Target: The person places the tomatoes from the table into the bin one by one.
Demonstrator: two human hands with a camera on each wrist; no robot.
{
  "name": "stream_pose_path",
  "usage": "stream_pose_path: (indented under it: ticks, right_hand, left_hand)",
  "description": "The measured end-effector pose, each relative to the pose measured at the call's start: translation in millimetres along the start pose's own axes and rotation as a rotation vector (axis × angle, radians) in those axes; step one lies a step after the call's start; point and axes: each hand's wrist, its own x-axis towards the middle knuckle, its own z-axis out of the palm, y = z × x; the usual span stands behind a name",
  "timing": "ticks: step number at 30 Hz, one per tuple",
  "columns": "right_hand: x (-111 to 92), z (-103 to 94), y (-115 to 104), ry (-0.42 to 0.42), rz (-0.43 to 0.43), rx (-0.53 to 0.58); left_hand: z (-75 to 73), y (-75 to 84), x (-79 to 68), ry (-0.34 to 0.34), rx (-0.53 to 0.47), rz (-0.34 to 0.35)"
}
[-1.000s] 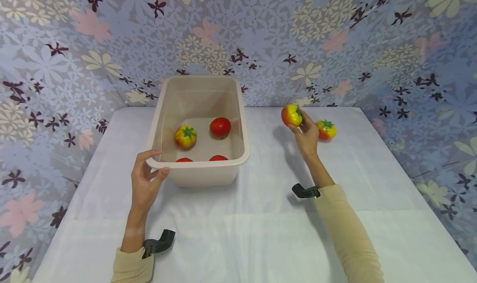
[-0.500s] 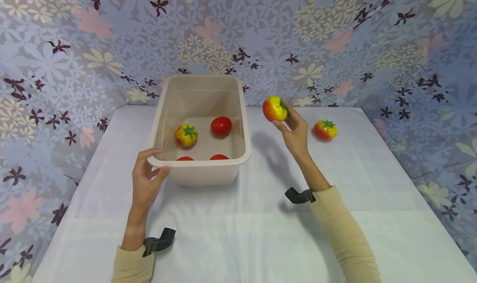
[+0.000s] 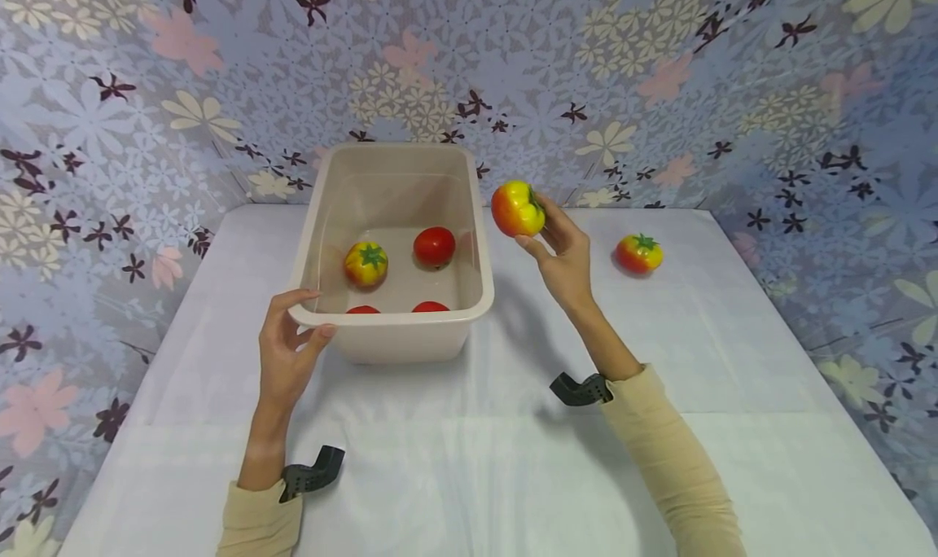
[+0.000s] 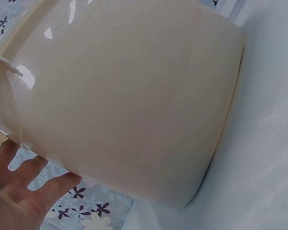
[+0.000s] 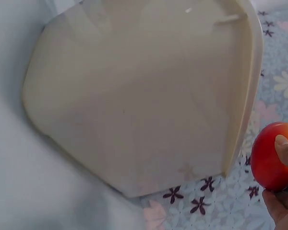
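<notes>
A red-and-yellow tomato (image 3: 516, 208) is held in the air by my right hand (image 3: 567, 257), just right of the beige plastic bin's rim. In the right wrist view the thumb presses against the tomato (image 5: 265, 160). My left hand (image 3: 284, 361) grips the near left corner of the bin (image 3: 399, 341), thumb outside and a finger over the rim. Inside the bin lie another red-and-yellow tomato (image 3: 365, 265) and a red tomato (image 3: 435, 247). Two more red ones near the front are mostly hidden by the near wall. The bin's outer side (image 4: 125, 105) fills the left wrist view.
One more red-and-yellow tomato (image 3: 638, 254) with a green top sits on the right part of the white-covered table (image 3: 469, 467). A flowered cloth (image 3: 528, 68) hangs behind the table and at both sides. Each wrist wears a black camera mount.
My right hand has carried the tomato leftward and slightly up, from beside the tomato on the table to near the bin's right rim. The left hand keeps its hold on the bin.
</notes>
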Motion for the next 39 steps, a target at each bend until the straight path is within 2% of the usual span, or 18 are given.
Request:
stream_pose_path:
  ticks: [11, 16, 27, 39]
  right_hand:
    - [0, 20.0, -21, -0.117, -0.032, 0.044]
    - [0, 27.8, -23, -0.161, -0.056, 0.048]
    - [-1, 42.5, -24, -0.199, -0.08, 0.03]
    - [-1, 48.0, -18, -0.247, -0.034, 0.027]
  left_hand:
    - [-1.1, 0.2, -0.4, -0.005, 0.056, 0.011]
    - [-1.2, 0.6, -0.2, -0.005, 0.058, 0.005]
    - [-1.5, 1.3, -0.1, -0.005, 0.052, 0.0]
    - [-0.7, 2.6, -0.3, -0.004, 0.061, -0.002]
